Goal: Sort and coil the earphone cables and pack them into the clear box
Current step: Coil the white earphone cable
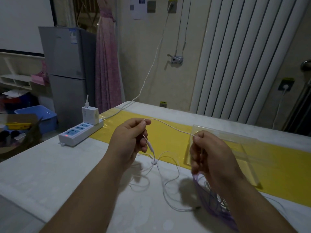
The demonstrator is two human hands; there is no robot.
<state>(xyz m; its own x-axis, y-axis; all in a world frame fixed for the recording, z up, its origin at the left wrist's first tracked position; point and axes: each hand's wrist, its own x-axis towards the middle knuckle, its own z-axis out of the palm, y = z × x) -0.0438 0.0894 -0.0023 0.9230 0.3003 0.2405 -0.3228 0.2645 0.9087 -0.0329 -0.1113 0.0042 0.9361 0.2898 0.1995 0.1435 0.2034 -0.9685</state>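
A white earphone cable (pixel 170 126) stretches in a sagging line between my two hands above the table. My left hand (pixel 130 139) pinches one end of that stretch; the cable's inline remote (pixel 151 146) hangs below its fingers. My right hand (pixel 207 152) pinches the other end. The rest of the white cable lies in loose loops (pixel 165 180) on the table under my hands, ending in a plug (pixel 196 207). A bundle of purple cables (pixel 212 200) lies beneath my right wrist. The clear box (pixel 235 140) sits open on the yellow strip, just behind my right hand.
A white power strip (pixel 79 133) with a charger (pixel 90 115) plugged in lies at the table's left edge; its cord runs up the wall. A yellow strip (pixel 168 140) crosses the white table (pixel 50 174). A radiator and fridge stand behind.
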